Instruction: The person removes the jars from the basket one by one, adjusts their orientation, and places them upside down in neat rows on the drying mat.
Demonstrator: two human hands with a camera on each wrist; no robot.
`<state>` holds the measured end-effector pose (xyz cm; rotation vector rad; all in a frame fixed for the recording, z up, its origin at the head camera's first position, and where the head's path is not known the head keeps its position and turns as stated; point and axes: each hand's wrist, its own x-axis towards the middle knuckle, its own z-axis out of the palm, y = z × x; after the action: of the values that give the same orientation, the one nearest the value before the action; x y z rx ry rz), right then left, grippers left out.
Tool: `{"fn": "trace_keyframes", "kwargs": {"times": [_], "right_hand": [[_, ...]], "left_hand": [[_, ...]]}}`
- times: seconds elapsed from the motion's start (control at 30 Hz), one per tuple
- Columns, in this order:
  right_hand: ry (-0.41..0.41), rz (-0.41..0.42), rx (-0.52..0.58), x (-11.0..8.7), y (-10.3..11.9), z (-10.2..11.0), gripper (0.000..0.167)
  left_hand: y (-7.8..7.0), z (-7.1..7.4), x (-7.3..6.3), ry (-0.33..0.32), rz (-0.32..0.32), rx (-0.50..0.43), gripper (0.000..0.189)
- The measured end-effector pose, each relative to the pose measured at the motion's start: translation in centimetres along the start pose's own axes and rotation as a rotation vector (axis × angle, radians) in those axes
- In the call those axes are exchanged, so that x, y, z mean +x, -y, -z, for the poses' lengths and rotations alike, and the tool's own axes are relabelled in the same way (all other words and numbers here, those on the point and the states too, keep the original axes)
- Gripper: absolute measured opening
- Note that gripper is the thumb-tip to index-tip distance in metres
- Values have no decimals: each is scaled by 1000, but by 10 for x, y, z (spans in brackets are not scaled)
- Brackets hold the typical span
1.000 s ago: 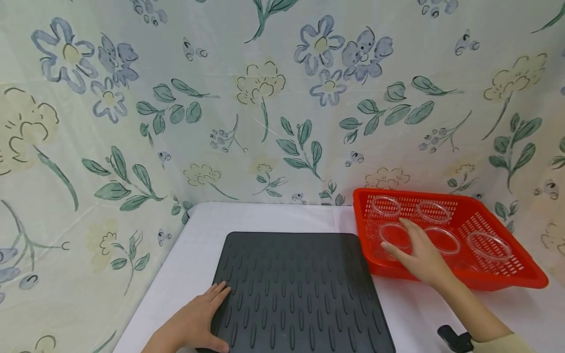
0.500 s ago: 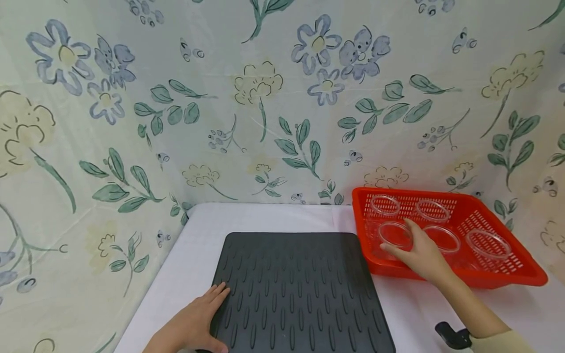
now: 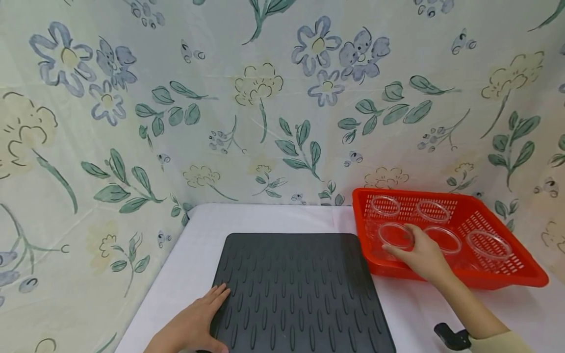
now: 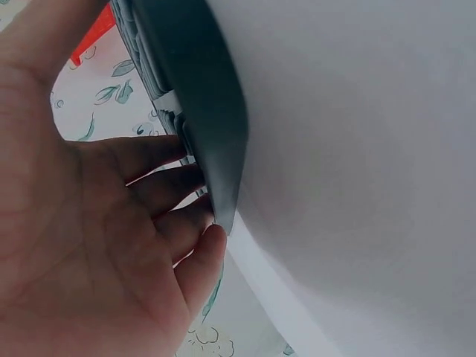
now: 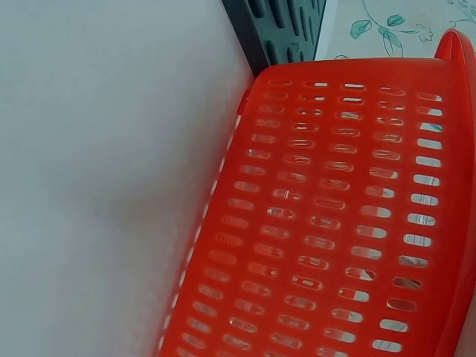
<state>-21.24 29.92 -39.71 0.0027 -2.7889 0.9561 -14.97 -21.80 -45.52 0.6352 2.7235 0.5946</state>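
My right hand (image 3: 423, 257) reaches over the near side of a red plastic basket (image 3: 527, 280). Its thumb and fingers are curled round the rim of a clear round cup (image 3: 396, 245) at the near left of the basket. Only the basket's slotted outer wall (image 5: 357, 167) fills the right wrist view; the hand's grip is hidden there. My left hand (image 3: 194, 316) rests against the left edge of a dark grey ridged mat (image 3: 295, 284). Loosely extended, its fingers (image 4: 167, 190) touch the raised edge of the mat (image 4: 212, 111) in the left wrist view.
Several more clear cups, among them one at the right (image 3: 489, 245), stand in the basket. The mat lies on a white-covered table (image 3: 273, 218), with the basket against its right side. A floral cloth (image 3: 265, 122) hangs behind the table and at the left.
My right hand's index finger and thumb have come in closer round the near-left cup's rim. The left hand stays at the mat's edge.
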Motion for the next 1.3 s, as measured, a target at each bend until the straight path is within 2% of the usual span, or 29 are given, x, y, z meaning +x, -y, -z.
{"fn": "trace_keyframes", "kwargs": {"times": [0.23, 0.53, 0.83, 1.3], "right_hand": [[-38, 15, 1, -3, 1, 0, 101], [-29, -11, 6, -6, 1, 1, 102], [-80, -9, 26, -9, 8, 5, 101], [-175, 57, 35, -14, 26, 19, 96]], "left_hand": [[0, -1, 0, 5, 9, -5, 125], [-1, -1, -1, 11, 10, 25, 122], [-1, -3, -1, 4, 0, 26, 122], [-1, 0, -2, 5, -3, 22, 124]]}}
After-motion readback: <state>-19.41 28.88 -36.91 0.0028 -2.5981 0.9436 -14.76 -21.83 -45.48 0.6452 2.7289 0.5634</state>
